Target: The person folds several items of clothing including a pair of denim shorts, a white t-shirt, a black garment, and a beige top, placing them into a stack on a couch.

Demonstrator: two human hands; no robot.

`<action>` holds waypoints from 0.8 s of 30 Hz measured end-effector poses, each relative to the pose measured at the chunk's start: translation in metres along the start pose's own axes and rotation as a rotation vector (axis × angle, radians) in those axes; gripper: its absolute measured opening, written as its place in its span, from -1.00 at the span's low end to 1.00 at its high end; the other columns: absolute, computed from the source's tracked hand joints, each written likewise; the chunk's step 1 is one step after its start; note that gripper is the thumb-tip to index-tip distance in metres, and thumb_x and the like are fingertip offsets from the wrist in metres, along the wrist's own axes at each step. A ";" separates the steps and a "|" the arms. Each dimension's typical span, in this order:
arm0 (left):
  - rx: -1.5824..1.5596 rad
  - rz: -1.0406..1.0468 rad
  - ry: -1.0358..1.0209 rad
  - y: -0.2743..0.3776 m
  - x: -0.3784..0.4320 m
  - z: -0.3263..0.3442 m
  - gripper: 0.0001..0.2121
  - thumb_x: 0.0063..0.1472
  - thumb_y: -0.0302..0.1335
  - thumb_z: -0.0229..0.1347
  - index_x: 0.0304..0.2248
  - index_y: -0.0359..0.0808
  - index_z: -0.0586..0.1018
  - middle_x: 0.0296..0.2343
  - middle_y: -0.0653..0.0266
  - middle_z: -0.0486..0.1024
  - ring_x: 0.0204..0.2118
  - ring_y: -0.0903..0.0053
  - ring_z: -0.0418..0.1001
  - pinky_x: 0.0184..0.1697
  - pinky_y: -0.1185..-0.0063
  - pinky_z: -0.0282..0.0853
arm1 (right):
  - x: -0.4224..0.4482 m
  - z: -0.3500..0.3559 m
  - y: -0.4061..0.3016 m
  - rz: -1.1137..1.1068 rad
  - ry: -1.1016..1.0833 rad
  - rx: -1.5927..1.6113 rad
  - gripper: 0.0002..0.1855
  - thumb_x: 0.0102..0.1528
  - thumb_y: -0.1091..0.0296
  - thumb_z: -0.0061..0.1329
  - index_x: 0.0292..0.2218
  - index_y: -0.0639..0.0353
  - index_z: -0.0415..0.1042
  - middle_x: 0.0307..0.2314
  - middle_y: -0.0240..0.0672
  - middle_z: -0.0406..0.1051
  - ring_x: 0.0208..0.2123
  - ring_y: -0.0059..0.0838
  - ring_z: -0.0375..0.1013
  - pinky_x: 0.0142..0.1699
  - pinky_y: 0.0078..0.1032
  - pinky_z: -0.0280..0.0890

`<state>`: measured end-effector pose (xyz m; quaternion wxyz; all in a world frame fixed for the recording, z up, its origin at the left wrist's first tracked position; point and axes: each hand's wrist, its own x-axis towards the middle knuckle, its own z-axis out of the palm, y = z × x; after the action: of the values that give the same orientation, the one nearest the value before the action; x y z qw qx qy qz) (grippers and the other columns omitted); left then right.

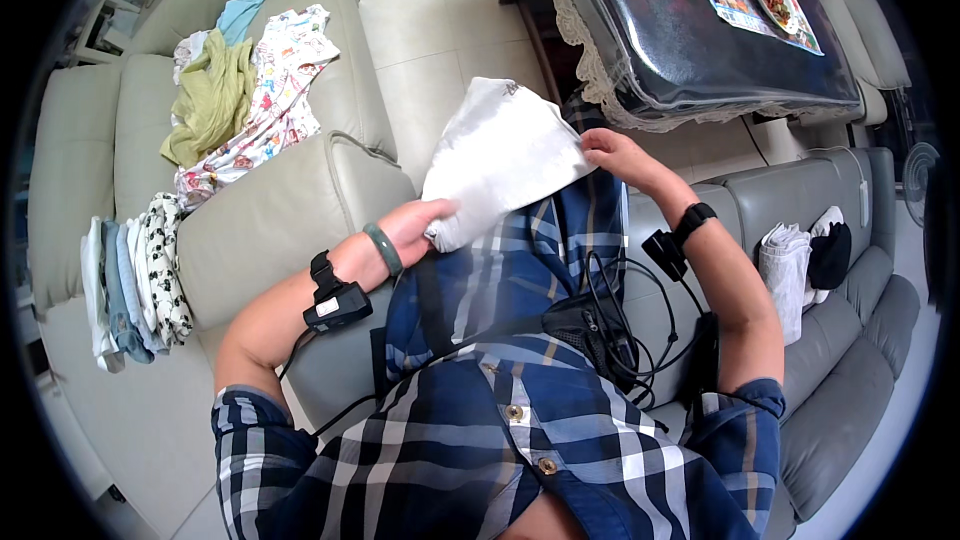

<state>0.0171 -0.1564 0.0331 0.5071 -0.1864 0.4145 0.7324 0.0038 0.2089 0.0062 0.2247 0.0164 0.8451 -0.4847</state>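
A white cloth garment, partly folded, lies across my lap over the blue plaid clothing. Its far corner bears a small dark print. My left hand grips the near left corner, thumb on top and fingers hidden beneath. At the right corner, my right hand pinches the cloth edge between thumb and fingers. A green bangle circles my left wrist, and each forearm carries a strapped black device.
Loose clothes lie on the beige sofa at left; folded garments hang near its armrest. Folded white cloth and a black item rest on the grey sofa. The covered table holds food dishes. Black cables loop by my waist.
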 end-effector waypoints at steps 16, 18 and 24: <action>0.054 0.124 0.247 0.023 -0.028 0.012 -0.61 0.12 -0.50 0.03 -0.04 -0.18 0.30 -0.16 0.29 0.37 -0.16 0.47 0.37 -0.25 0.48 0.40 | 0.020 0.013 -0.014 0.206 -0.058 -0.139 -0.65 -0.04 0.21 -0.03 -0.25 0.25 0.38 -0.49 -0.21 0.41 -0.48 -0.37 0.43 -0.35 -0.47 0.32; 0.058 0.155 0.243 0.032 -0.030 0.017 -0.63 0.12 -0.48 0.03 -0.05 -0.19 0.31 -0.16 0.31 0.37 -0.17 0.48 0.37 -0.25 0.50 0.39 | 0.021 0.014 -0.010 0.280 -0.136 -0.041 -0.65 -0.01 0.22 -0.03 -0.22 0.25 0.37 -0.51 -0.31 0.37 -0.50 -0.51 0.36 -0.39 -0.57 0.27; 0.074 0.232 0.226 0.060 -0.028 0.013 -0.70 0.14 -0.47 0.00 -0.10 -0.19 0.34 -0.22 0.33 0.42 -0.23 0.53 0.40 -0.25 0.52 0.37 | 0.014 0.024 -0.013 0.242 -0.135 0.084 -0.71 0.08 0.26 -0.09 -0.17 0.17 0.35 -0.53 -0.47 0.31 -0.49 -0.66 0.28 -0.39 -0.66 0.24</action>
<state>-0.0234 -0.1711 0.0857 0.3759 -0.1996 0.5141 0.7446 -0.0031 0.1796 0.0005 0.3370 0.0948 0.7990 -0.4890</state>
